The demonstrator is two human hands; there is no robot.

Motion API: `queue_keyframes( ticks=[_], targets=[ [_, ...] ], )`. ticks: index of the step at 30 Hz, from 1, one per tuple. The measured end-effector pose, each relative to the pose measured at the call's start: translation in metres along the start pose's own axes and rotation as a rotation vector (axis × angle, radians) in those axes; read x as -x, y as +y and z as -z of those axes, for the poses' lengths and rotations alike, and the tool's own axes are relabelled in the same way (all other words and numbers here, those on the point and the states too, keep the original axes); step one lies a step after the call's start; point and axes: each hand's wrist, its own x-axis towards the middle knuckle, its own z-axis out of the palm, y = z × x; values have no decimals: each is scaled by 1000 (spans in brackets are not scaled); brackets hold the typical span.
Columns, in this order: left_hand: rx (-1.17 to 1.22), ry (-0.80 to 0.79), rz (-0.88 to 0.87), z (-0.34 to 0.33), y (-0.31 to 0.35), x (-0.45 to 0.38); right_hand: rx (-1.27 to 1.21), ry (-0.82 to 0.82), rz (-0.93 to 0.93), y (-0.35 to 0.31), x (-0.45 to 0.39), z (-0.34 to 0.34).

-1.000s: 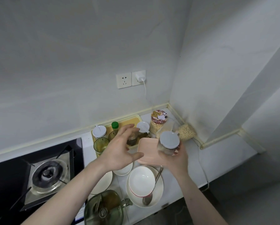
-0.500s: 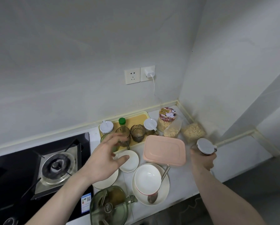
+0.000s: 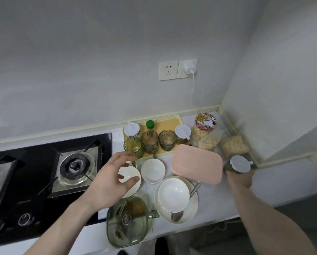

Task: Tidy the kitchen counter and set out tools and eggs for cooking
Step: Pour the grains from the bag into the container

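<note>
Tidying looks barely begun: the right hand [image 3: 239, 178] grips a lidded jar [image 3: 239, 164] near the desk's [image 3: 218, 199] right corner, the left hand [image 3: 110, 183] hovers spread over dishes, and no eggs show.

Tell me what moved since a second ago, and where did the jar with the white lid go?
The right hand carried the white-lidded jar from in front of the pink box out to the counter's right side, past the box, and still grips it. The left hand drew back from the yellow tray and hovers open over a white plate. Bowls, cups and stove stayed put.
</note>
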Motion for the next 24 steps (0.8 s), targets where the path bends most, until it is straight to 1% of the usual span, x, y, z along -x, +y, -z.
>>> queue_keyframes(
  ticks=[4, 8, 11, 13, 15, 17, 19, 20, 22, 24],
  targets=[
    [14, 15, 31, -5, -2, 7, -50, 9, 48, 5, -2, -7],
    [18, 17, 20, -8, 0, 11, -115, 45, 39, 6, 1, -11],
    [14, 36, 4, -5, 3, 16, -146, 166, -61, 1, 9, -13],
    [15, 56, -3, 0, 4, 23, -242, 271, -61, -3, 22, -12],
    [17, 78, 8, 8, 1, 35, -379, 360, 15, -8, 40, -10],
    [24, 102, 29, 18, -4, 51, -471, 407, 127, -11, 56, -9],
    [32, 131, 52, 28, -13, 72, -545, 373, 227, -23, 77, -8],
    [36, 154, 69, 35, -18, 87, -587, 322, 271, -31, 95, -9],
    [41, 195, 97, 47, -27, 116, -591, 176, 357, -48, 138, -13],
    [56, 230, 117, 55, -38, 139, -501, 6, 464, -60, 180, -21]
  ],
)
